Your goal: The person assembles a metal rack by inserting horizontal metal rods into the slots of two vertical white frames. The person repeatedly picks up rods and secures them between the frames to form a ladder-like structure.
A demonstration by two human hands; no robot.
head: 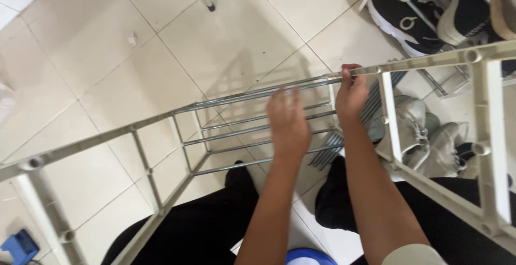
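At the bottom of the frame, two bare forearms reach up the middle. The right hand [352, 94] clamps the grey shoe rack's [430, 61] top rail at centre right. The left hand [288, 127], fingers spread and blurred, hovers over its metal rods [258, 131], gripping nothing. Black sneakers [403, 18] sit upper right.

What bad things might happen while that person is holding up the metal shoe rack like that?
The rack frame looks tilted, and only the right hand grips its top rail; the left hand hovers blurred by the metal rods, so the frame might swing or drop onto the tiled floor. Fingers could get pinched between the rods. The grey sneakers on the other shelf close by might get knocked off.
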